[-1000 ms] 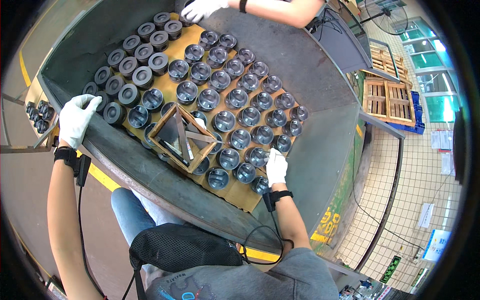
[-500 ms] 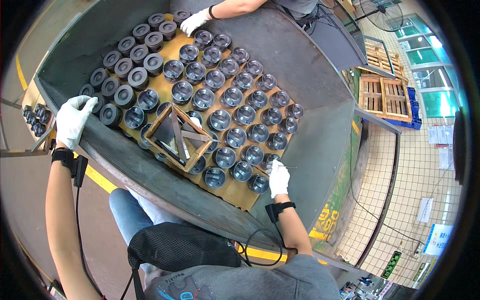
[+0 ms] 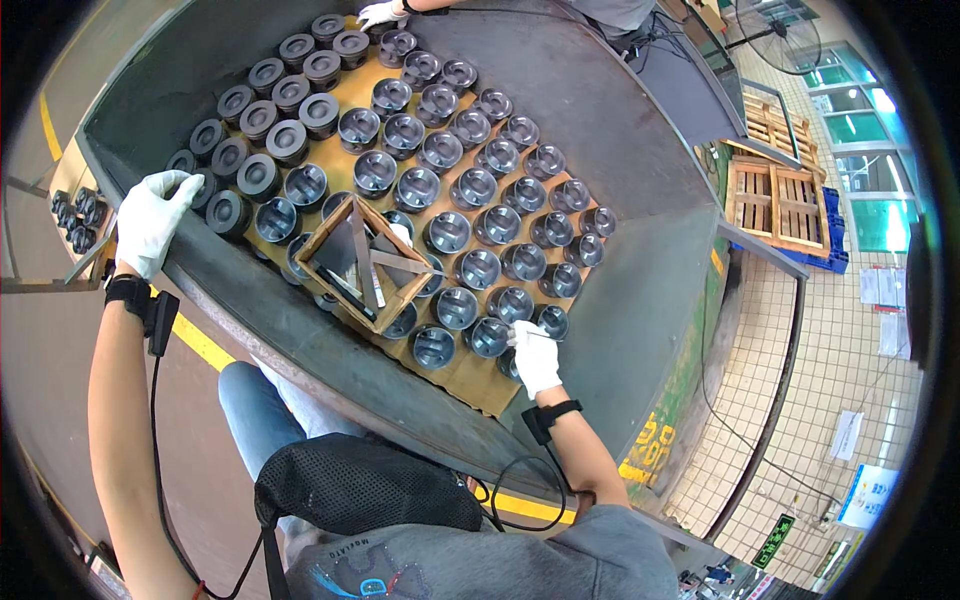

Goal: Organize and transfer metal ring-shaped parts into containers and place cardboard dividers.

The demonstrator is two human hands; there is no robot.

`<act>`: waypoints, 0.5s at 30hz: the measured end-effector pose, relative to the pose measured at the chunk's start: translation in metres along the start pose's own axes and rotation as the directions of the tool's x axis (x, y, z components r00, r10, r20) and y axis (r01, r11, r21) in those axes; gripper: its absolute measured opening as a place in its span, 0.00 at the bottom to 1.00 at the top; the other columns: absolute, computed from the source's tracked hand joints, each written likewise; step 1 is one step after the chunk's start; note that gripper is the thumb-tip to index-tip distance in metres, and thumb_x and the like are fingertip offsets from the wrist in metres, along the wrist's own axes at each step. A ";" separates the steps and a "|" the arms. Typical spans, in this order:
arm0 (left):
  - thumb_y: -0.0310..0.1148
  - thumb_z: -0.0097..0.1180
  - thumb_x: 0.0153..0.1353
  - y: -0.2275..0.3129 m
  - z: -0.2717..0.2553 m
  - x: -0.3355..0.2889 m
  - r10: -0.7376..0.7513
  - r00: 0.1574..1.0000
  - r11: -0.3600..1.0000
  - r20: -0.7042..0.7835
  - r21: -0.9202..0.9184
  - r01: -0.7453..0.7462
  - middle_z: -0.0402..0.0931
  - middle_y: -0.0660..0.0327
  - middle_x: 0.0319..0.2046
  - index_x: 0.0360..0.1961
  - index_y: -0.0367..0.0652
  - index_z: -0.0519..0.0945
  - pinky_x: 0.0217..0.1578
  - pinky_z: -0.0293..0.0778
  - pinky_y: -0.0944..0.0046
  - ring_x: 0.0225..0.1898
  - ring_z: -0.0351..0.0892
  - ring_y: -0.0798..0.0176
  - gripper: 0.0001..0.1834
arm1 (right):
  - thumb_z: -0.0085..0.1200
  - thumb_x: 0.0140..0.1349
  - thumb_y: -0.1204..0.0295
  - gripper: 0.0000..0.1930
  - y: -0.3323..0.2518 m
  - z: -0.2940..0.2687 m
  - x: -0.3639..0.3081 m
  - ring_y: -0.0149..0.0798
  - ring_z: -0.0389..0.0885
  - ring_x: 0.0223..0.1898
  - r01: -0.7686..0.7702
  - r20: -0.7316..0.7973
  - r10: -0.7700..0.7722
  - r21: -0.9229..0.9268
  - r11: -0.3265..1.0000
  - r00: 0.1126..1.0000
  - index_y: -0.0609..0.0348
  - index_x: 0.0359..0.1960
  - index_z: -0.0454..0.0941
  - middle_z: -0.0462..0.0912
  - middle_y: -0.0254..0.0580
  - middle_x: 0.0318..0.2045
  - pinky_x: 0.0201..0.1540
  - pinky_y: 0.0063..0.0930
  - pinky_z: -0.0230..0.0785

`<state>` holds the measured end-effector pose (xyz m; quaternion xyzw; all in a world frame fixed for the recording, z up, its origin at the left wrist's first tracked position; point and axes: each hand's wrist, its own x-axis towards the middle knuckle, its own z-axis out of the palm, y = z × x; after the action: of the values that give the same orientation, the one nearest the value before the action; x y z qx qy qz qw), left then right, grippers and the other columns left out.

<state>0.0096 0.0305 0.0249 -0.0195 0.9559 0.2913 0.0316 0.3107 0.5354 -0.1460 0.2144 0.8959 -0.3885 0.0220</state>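
Note:
Rows of metal pistons (image 3: 448, 231) stand on a brown cardboard sheet (image 3: 470, 385) inside a grey metal bin. My right hand (image 3: 536, 360), in a white glove, is closed over the pistons at the near right. Its fingers hold a thin metal rod, which barely shows now beside the fingertips. White-gloved too, my left hand (image 3: 150, 225) grips the bin's rim (image 3: 200, 300) at the left, fingertips curled beside the nearest dark pistons (image 3: 228, 212). A wooden box (image 3: 335, 285) with flat metal strips and pen-like tools sits on the pistons near the front.
A co-worker's gloved hand (image 3: 382, 13) is at the bin's far edge. More pistons (image 3: 80, 212) lie on a stand left of the bin. At the right are wooden pallets (image 3: 780, 205), a dark rail (image 3: 770, 420) and a fan (image 3: 785, 45).
My right hand has moved slightly left, and the rod that stuck out to its right barely shows now. My left hand stays at the rim. The co-worker's hand has moved farther away.

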 end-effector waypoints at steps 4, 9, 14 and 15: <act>0.42 0.62 0.62 0.005 0.001 -0.002 -0.019 1.000 1.000 0.007 -0.007 0.019 0.81 0.64 0.30 0.39 0.34 0.83 0.40 0.70 0.70 0.34 0.74 0.73 0.18 | 0.45 0.70 0.70 0.13 0.016 0.006 -0.003 0.35 0.83 0.33 -0.155 0.037 0.151 0.234 0.960 0.988 0.64 0.42 0.81 0.86 0.43 0.33 0.38 0.29 0.75; 0.45 0.63 0.61 -0.005 -0.003 -0.003 -0.047 0.999 0.997 0.016 -0.055 0.048 0.84 0.62 0.31 0.40 0.35 0.84 0.41 0.73 0.69 0.34 0.79 0.71 0.20 | 0.47 0.70 0.68 0.13 -0.039 -0.020 -0.027 0.33 0.81 0.31 -0.333 0.063 0.327 0.166 0.928 0.943 0.64 0.42 0.81 0.85 0.40 0.31 0.37 0.27 0.74; 0.45 0.63 0.60 -0.002 0.003 0.003 -0.006 1.000 0.999 -0.002 -0.049 0.006 0.84 0.62 0.31 0.40 0.35 0.84 0.40 0.72 0.69 0.33 0.78 0.71 0.20 | 0.42 0.70 0.63 0.15 0.025 0.001 -0.042 0.43 0.83 0.35 -0.033 0.127 0.048 -0.119 0.992 0.991 0.56 0.42 0.82 0.85 0.42 0.33 0.41 0.35 0.74; 0.45 0.63 0.60 -0.006 0.003 0.003 -0.011 1.000 0.999 -0.004 -0.044 0.010 0.84 0.62 0.31 0.40 0.35 0.84 0.40 0.72 0.69 0.33 0.78 0.71 0.20 | 0.42 0.70 0.63 0.15 0.021 0.003 -0.041 0.43 0.83 0.35 -0.031 0.133 0.046 -0.115 0.993 0.990 0.56 0.42 0.82 0.85 0.42 0.33 0.41 0.35 0.74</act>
<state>0.0074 0.0271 0.0185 -0.0257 0.9493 0.3120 0.0308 0.3560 0.5305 -0.1542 0.2033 0.9085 -0.3503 0.1024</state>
